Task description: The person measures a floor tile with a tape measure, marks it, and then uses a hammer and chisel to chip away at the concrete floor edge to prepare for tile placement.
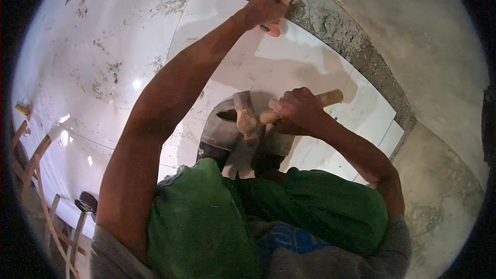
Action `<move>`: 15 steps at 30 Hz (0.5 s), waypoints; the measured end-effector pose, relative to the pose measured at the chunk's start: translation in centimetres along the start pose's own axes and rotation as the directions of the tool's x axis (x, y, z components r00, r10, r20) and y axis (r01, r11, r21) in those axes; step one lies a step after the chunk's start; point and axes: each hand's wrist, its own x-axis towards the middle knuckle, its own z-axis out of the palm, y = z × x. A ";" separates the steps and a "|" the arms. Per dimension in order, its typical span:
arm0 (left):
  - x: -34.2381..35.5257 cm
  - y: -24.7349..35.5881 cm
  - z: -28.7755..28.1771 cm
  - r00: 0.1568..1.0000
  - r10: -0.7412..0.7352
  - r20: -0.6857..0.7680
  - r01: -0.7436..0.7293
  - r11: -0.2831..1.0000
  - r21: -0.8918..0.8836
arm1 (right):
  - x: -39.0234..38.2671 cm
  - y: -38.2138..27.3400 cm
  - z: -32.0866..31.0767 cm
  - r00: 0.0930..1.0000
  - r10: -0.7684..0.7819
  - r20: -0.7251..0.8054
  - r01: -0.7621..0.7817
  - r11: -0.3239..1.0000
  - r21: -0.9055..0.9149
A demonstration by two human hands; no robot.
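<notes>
My right hand [299, 109] is wrapped round the wooden handle of a hammer [246, 113]. The hammer's metal head hangs over my shoes, and the handle's end sticks out on the right. Far forward, my left hand [266, 10] is closed on an orange-handled tool [272, 30] at the tiles' edge. Its orange end shows below the fist, while a thin dark part points at the rubble. My fingers hide most of it, so its exact kind cannot be told. Beneath both hands lie white floor tiles [305, 51], smeared with grey dirt.
A strip of broken mortar and rubble [336, 28] runs between the tiles and the bare plastered wall [413, 31]. At the left stand wooden slats [39, 160], with a dark-headed tool [86, 202] beside them. A small yellowish block [22, 109] lies at the left edge.
</notes>
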 end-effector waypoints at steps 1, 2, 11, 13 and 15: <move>0.7 -1.6 -0.1 0.996 0.085 -0.025 -0.081 0.987 0.137 | 0.3 -0.2 0.0 1.000 -0.018 0.015 0.018 1.000 0.003; 1.4 -2.7 -0.6 0.983 0.176 -0.054 -0.155 0.949 0.276 | 0.5 -0.6 -0.5 0.999 0.024 0.042 -0.023 0.999 -0.040; 3.4 -1.3 1.6 0.854 0.406 0.325 -0.487 0.405 0.774 | 0.3 2.1 -0.1 0.942 0.310 0.132 -0.305 0.951 -0.057; 3.3 -3.8 0.8 0.949 0.270 0.165 -0.316 0.784 0.533 | 1.3 0.9 0.2 0.958 0.235 0.163 -0.226 0.971 -0.074; 2.5 -7.0 -1.4 0.951 0.259 0.171 -0.310 0.802 0.511 | 2.2 -0.2 1.2 0.966 -0.199 -0.164 0.180 0.976 -0.124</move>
